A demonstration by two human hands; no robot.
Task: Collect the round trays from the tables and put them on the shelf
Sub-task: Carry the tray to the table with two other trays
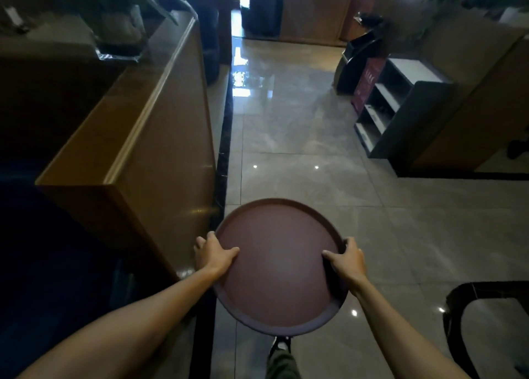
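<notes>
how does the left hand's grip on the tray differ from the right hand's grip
The left hand grips the round tray's left rim, beside the wooden partition; the right hand grips the right rim, over open tiled floor. The left thumb stretches further inward than the right thumb. Both lay thumbs on top, fingers wrapped under the edge.

Glossy tiled floor (pixel 300 138) — a grey open shelf (pixel 400 112) stands on it.

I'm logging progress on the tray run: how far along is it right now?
One round tray is collected, empty and off the tables. It is in hand: left hand and right hand grip opposite rims over the tiled floor. Left: placing it on the shelf ahead to the right.
</notes>
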